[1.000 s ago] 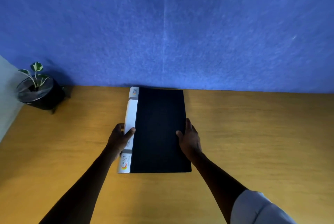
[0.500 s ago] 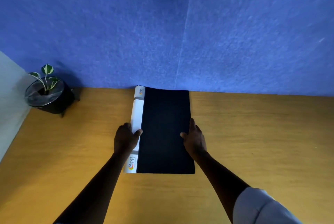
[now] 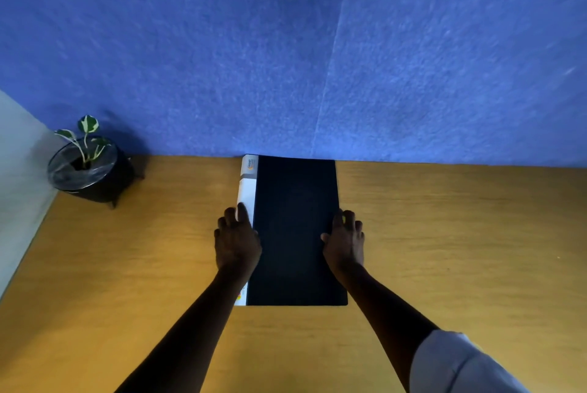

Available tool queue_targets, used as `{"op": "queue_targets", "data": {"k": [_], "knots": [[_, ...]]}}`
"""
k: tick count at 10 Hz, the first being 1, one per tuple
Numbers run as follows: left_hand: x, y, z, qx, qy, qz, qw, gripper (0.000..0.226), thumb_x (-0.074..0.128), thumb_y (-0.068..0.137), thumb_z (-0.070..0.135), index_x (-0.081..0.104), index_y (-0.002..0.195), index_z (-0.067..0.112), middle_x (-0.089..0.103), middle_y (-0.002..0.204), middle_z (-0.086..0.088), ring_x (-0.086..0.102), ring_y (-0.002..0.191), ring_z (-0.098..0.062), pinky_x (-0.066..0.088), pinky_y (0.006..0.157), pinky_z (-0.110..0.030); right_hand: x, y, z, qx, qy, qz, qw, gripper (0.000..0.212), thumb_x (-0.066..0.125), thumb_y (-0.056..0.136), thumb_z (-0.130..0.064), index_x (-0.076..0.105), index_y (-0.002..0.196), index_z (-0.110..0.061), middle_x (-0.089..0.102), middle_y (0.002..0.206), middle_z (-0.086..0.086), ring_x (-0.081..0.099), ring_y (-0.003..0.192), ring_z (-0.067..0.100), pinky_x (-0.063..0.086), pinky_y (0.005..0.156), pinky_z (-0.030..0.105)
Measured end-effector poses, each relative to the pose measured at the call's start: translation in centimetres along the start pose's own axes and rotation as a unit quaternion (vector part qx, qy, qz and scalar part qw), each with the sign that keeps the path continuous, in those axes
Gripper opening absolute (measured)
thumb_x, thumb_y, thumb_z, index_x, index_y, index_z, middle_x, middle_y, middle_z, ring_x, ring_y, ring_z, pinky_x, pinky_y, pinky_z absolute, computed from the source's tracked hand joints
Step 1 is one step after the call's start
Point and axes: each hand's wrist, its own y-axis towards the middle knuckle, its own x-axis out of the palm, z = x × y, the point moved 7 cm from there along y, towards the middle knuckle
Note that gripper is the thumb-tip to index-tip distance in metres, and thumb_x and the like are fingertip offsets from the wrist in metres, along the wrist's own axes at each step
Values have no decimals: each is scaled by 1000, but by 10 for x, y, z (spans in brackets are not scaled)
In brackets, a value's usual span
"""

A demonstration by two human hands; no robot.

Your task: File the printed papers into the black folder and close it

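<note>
The black folder lies closed and flat on the wooden table, its far end against the blue wall. A white spine strip with a small logo runs down its left edge. My left hand rests on that spine edge, fingers curled over it. My right hand holds the folder's right edge, thumb on the cover. No loose printed papers are in view.
A small potted plant in a black pot stands at the table's far left corner. The blue felt wall closes the back. A pale wall borders the table on the left.
The folder has slid farther from me, toward the wall. My left hand shifted from a thumb-over grip to lying on the spine edge.
</note>
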Motion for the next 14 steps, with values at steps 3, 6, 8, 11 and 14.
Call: {"op": "queue_targets", "data": {"k": [3, 6, 8, 11, 14], "knots": [[52, -11, 35, 156, 7, -77, 985, 78, 48, 99, 32, 2, 159, 13, -4, 167, -11, -4, 154, -30, 6, 124, -47, 40, -6, -14, -73, 46, -54, 995, 86, 52, 98, -45, 2, 160, -12, -3, 169, 10, -5, 156, 26, 3, 127, 42], [64, -17, 33, 169, 36, -54, 983, 75, 43, 96, 30, 7, 158, 9, 2, 167, -13, -3, 154, -30, 6, 124, -49, 54, -12, -9, -96, -12, -35, 995, 85, 36, 100, -55, -9, 159, -13, -14, 168, 9, -14, 155, 26, -2, 126, 43], [66, -18, 33, 156, 33, -45, 986, 74, 42, 96, 32, 9, 158, 7, 3, 167, -13, -2, 154, -29, 8, 125, -49, 56, -11, -7, -102, -28, -26, 994, 83, 32, 100, -56, -7, 159, -12, -13, 168, 10, -14, 155, 26, -5, 125, 42], [65, -19, 34, 162, 44, -18, 986, 71, 37, 96, 34, 13, 157, 6, 7, 166, -15, 2, 154, -30, 12, 124, -50, 58, -12, -6, -102, -44, -23, 994, 82, 24, 99, -59, -8, 159, -13, -15, 167, 8, -14, 155, 25, -3, 126, 44], [39, -22, 52, 155, 39, -23, 987, 75, 43, 98, 31, 6, 158, 6, -1, 166, -14, -3, 154, -29, 8, 125, -46, 32, -7, -12, -109, -7, -80, 991, 86, 38, 100, -54, -9, 158, -12, -16, 167, 9, -14, 155, 26, -5, 125, 42]]}}
